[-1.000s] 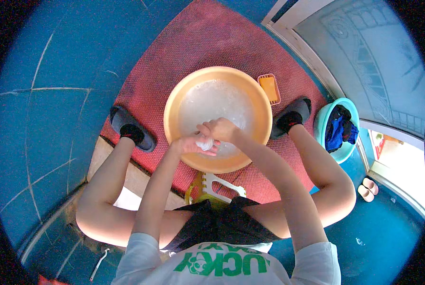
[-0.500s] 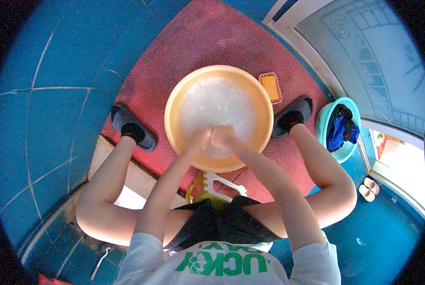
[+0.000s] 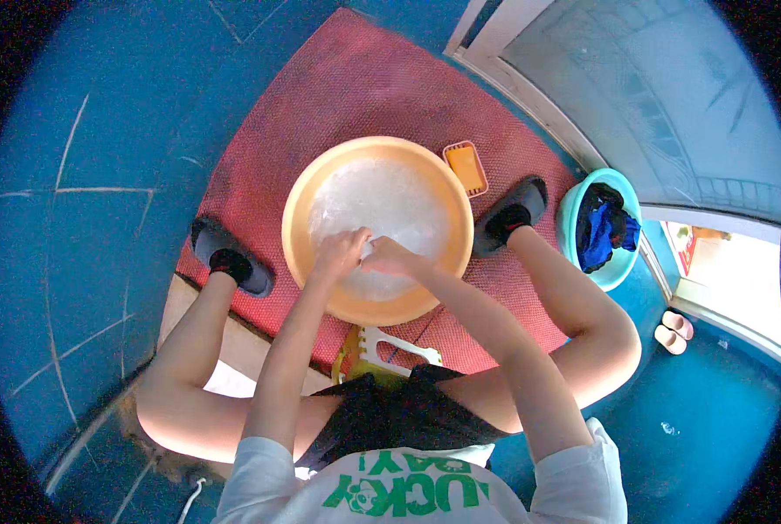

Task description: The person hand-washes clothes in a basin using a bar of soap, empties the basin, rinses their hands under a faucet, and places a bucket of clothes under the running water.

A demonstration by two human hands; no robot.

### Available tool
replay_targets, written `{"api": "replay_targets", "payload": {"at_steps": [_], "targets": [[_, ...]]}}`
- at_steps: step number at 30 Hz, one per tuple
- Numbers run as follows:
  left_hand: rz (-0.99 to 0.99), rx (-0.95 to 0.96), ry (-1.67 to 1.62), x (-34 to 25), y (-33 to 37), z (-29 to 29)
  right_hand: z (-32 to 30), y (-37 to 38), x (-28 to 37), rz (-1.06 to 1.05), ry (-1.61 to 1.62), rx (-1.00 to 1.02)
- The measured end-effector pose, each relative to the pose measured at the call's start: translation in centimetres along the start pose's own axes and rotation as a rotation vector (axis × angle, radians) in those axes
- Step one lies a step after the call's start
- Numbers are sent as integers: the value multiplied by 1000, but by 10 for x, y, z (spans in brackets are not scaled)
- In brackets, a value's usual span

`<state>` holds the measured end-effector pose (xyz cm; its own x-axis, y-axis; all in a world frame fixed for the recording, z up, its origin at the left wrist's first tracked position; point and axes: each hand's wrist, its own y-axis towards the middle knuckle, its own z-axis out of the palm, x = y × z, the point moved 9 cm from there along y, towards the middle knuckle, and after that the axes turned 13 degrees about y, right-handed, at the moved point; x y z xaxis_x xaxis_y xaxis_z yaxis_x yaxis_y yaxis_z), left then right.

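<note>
- Holding a small white item (image 3: pixel 367 250) between two hands, the person sits over a round yellow basin (image 3: pixel 292 231); the item shows as a pale patch, apparently cloth, between the fingers, above the near half of the basin.
- The left hand (image 3: pixel 344 250) has its grip curled closed, seemingly around one side of the item.
- The right hand (image 3: pixel 392 257) has its grip closed too, seemingly on the other side; how tightly either presses cannot be told.
- As a judgement, the work looks under way, not finished: the basin holds cloudy, frothy water (image 3: pixel 382 201), and the white item is in hand, not set aside.
- What is left cannot be measured from here: the item's condition is hidden by the fingers, and the cloudy water hides whatever may lie beneath it.
- Dark and blue clothes (image 3: pixel 597 240) lie bunched in a turquoise tub (image 3: pixel 568 223) beyond the right foot; whether they have been handled or are waiting cannot be told.
- An orange bar (image 3: pixel 466 168) sits in a slotted dish (image 3: pixel 450 160) just beside the basin's far right rim, on the red mat (image 3: pixel 347 79), out of both hands.
</note>
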<state>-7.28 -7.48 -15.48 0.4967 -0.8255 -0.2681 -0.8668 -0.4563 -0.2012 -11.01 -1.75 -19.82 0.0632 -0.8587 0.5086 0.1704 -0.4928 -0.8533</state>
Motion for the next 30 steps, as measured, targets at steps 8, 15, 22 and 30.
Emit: {"api": "replay_targets", "payload": {"at_steps": [8,15,22,30], "targets": [[-264,-80,-439,75,-26,3,-41,-18,37,-306,-481,-289],[-337,99,-684,104,-37,46,-190,-73,27,-525,-368,-409],[-405,138,-548,85,-38,37,-333,-270,19,-463,-247,-817],[-278,-40,-378,92,-34,26,-419,-308,-133,-116,-220,-1371]]}}
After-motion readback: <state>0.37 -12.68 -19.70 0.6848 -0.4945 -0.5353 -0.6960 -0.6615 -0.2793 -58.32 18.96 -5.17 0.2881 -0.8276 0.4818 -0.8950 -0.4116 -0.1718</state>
